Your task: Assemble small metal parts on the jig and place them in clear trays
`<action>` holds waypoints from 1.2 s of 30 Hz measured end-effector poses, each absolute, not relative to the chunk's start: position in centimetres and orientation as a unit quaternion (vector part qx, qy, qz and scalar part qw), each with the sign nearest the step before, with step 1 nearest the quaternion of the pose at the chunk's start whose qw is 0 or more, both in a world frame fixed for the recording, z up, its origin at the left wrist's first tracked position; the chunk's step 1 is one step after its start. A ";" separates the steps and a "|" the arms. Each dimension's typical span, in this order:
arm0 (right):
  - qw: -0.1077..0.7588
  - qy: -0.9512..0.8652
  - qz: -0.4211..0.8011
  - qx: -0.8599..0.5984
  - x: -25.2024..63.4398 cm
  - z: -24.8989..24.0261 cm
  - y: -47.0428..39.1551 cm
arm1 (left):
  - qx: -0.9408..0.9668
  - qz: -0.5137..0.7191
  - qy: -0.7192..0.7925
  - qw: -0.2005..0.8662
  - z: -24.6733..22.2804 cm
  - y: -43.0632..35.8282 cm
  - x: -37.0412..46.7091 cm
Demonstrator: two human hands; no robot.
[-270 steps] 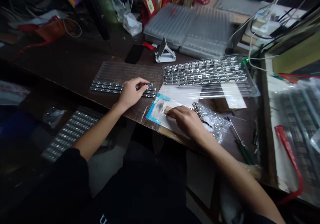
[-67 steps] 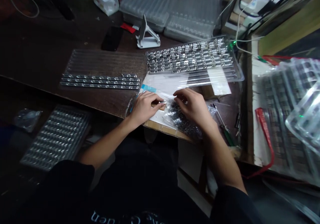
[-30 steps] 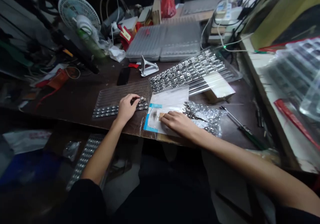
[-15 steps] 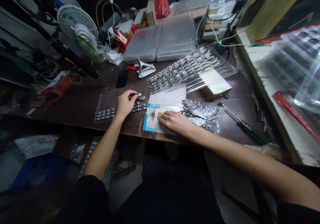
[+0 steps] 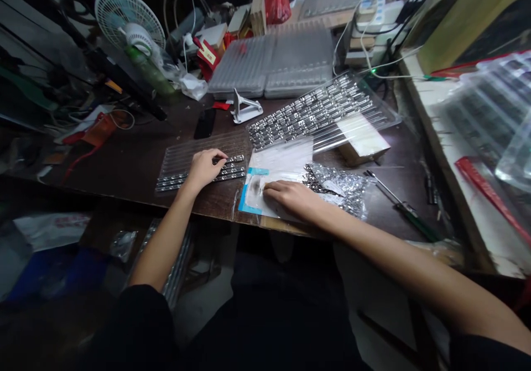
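My left hand [image 5: 206, 167] is over a clear ribbed tray [image 5: 182, 158], thumb and forefinger pinched at a small shiny metal part in one of its grooves. Rows of such metal parts [image 5: 232, 173] fill the grooves nearest me. My right hand [image 5: 288, 195] rests on a white sheet [image 5: 279, 163] edged with blue tape [image 5: 250, 197]. Its fingers are curled together, and what they hold, if anything, is hidden. Just beyond that hand, an open plastic bag [image 5: 350, 188] spills small metal parts [image 5: 313, 178] onto the sheet.
A larger clear tray [image 5: 307, 114] full of metal parts leans on a pale block [image 5: 363, 139]. Behind stand closed clear cases [image 5: 298, 56], a white stand [image 5: 245, 108] and a fan [image 5: 128, 22]. A green-handled screwdriver [image 5: 415, 219] lies at right, a dark phone [image 5: 204, 123] at left.
My left hand has shifted slightly left along the groove, and more of the metal row shows beside its fingertips. My right hand stays on the sheet. The whole view has shifted a little.
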State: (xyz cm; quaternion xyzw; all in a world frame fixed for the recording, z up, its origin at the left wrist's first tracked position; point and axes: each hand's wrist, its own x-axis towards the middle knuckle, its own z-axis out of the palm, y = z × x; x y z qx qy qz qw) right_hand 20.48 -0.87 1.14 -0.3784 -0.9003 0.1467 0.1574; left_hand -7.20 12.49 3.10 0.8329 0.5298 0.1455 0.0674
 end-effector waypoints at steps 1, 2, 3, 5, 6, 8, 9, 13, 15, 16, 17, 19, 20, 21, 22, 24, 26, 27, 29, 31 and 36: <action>0.164 -0.898 0.149 -0.379 20.5 1.1 -0.8 | 0.834 0.141 0.530 0.060 3.1 12.4 -7.3; 0.168 -0.897 0.149 -0.381 20.5 1.1 -0.8 | 0.835 0.134 0.532 0.052 3.2 12.4 -7.4; 0.171 -0.896 0.150 -0.382 20.5 1.1 -0.8 | 0.835 0.126 0.534 0.042 3.2 12.3 -7.5; 0.177 -0.894 0.151 -0.383 20.7 1.1 -0.7 | 0.835 0.107 0.539 0.022 3.4 12.2 -7.7; 0.179 -0.894 0.151 -0.383 20.7 1.2 -0.7 | 0.836 0.099 0.540 0.014 3.5 12.2 -7.7; 0.185 -0.891 0.152 -0.385 20.9 1.3 -0.8 | 0.837 0.098 0.539 0.008 3.6 12.2 -7.4; 0.190 -0.888 0.152 -0.390 21.0 1.4 -0.8 | 0.838 0.104 0.535 0.012 3.6 12.2 -7.0; 0.205 -0.876 0.153 -0.410 21.3 1.6 -0.9 | 0.854 0.125 0.503 0.046 3.6 12.7 -5.0; 0.210 -0.874 0.154 -0.411 21.5 1.7 -0.9 | 0.861 0.121 0.491 0.061 3.6 12.9 -4.1; 0.214 -0.872 0.154 -0.412 21.6 1.8 -0.9 | 0.861 0.121 0.489 0.068 3.6 12.9 -3.9; 0.218 -0.870 0.155 -0.415 21.8 1.8 -0.8 | 0.861 0.123 0.489 0.074 3.6 12.9 -3.7; 0.225 -0.862 0.156 -0.426 22.3 2.1 -0.8 | 0.860 0.129 0.487 0.082 3.6 12.6 -3.8; 0.227 -0.856 0.154 -0.438 22.6 2.3 -0.7 | 0.860 0.130 0.486 0.083 3.6 12.4 -3.9; 0.224 -0.849 0.153 -0.454 23.0 2.4 -0.7 | 0.861 0.128 0.485 0.080 3.7 12.2 -4.0; 0.216 -0.841 0.150 -0.473 23.4 2.6 -0.6 | 0.862 0.124 0.486 0.075 3.7 12.0 -4.1; 0.188 -0.825 0.142 -0.514 24.2 2.9 -0.6 | 0.861 0.114 0.491 0.059 3.8 11.5 -4.3; 0.152 -0.813 0.136 -0.544 25.0 3.1 -0.5 | 0.861 0.104 0.497 0.045 3.9 11.2 -4.3; 0.136 -0.811 0.135 -0.553 25.3 3.2 -0.5 | 0.861 0.099 0.498 0.040 4.1 11.1 -4.3; 0.112 -0.809 0.138 -0.560 25.7 3.3 -0.6 | 0.860 0.092 0.500 0.031 4.5 10.9 -4.0; 0.092 -0.812 0.148 -0.557 25.8 3.4 -0.7 | 0.862 0.091 0.497 0.033 4.9 10.8 -3.4; 0.051 -0.819 0.165 -0.547 25.3 4.0 -1.0 | 0.881 0.115 0.451 0.087 5.3 10.6 0.5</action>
